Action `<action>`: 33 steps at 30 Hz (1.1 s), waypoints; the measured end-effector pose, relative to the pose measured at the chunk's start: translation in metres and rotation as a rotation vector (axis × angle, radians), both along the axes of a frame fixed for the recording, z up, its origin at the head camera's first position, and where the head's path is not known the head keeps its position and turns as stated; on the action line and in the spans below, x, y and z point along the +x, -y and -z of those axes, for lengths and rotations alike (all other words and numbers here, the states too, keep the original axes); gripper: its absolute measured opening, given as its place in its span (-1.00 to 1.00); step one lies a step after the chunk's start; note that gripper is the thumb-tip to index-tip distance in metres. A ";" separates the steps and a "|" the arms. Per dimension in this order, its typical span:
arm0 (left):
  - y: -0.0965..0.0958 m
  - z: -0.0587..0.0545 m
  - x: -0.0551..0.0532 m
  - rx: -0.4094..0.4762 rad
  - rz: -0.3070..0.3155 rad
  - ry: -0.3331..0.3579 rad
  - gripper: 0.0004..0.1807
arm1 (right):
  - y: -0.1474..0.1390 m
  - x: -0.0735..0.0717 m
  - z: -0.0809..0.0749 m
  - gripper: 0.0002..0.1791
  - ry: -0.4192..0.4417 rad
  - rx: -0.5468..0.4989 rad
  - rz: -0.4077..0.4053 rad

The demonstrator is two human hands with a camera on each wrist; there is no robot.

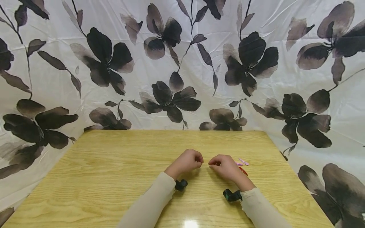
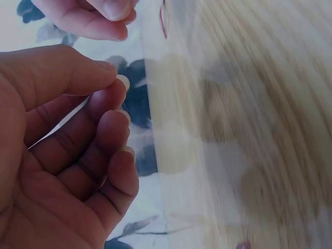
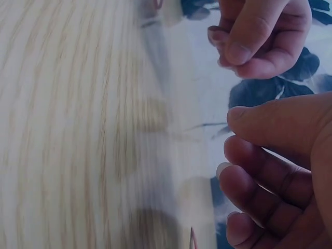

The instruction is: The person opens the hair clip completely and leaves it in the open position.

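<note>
Over the middle of the table my left hand (image 1: 189, 160) faces my right hand (image 1: 225, 165), with a small gap between their fingertips. In the left wrist view the left hand (image 2: 67, 124) has loosely curled fingers, its thumb tip at the index fingertip, and no object shows there. The right hand (image 3: 280, 171) is loosely curled too, its thumb and index tips slightly apart, with nothing between them. Just right of the right hand lie a pink hair clip (image 1: 243, 161), another pink clip (image 1: 239, 164) partly behind the hand, and a red clip (image 1: 243, 171) by the wrist.
The yellow wood-grain table (image 1: 114, 164) reaches back to a white cloth (image 1: 199, 88) printed with dark flowers, which also hangs along both sides. A black wrist camera (image 1: 181, 185) sits at the left cuff and another black camera (image 1: 231, 195) at the right.
</note>
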State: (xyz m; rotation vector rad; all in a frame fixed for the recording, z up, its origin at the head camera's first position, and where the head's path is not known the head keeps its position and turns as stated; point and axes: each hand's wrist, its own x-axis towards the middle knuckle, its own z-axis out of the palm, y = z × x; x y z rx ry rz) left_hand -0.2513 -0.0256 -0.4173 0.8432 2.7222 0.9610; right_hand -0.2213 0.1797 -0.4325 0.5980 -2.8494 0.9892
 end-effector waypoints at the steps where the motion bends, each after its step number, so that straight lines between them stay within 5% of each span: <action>1: -0.002 0.000 0.000 -0.001 0.001 0.000 -0.92 | -0.002 0.000 0.000 -0.90 0.003 0.006 0.005; 33: -0.055 0.016 0.007 0.022 0.039 -0.012 -0.90 | -0.057 0.006 0.004 -0.87 0.028 0.046 0.167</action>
